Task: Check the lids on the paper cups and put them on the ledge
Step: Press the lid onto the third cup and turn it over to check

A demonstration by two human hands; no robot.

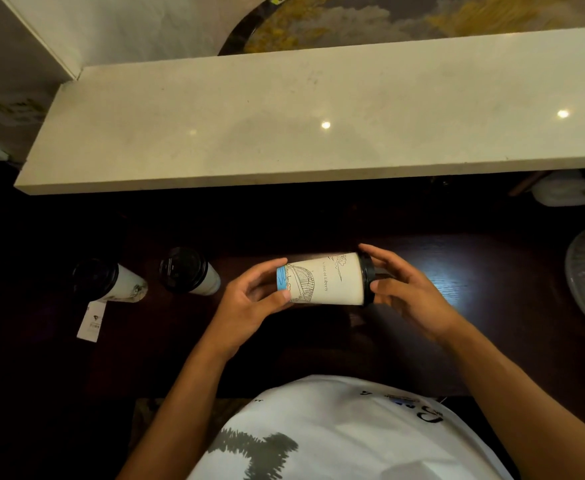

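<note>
Below the pale stone ledge [284, 109], over the dark table [492, 271], a person holds a paper cup [325, 280] on its side, level with the tabletop, its blue-banded base pointing away from the lid. The left hand [254, 296] cups that base end, thumb and fingers curled round it, while the right hand [405, 289] closes its fingers around the black lid [368, 277] at the other end. Turning the cup sideways like this looks like a way to test the seal: one hand steadies the body so the other can press or twist the rim and feel whether it sits tight. Nearer the ledge's left end, two more lidded cups [189, 271] [109, 280] stand on the table, close together and well apart from the held one; they appear to be waiting for the same check. A small white tag [92, 322] lies just beside the farther one. Nothing stands on the ledge yet, so the placing step seems not yet begun.
</note>
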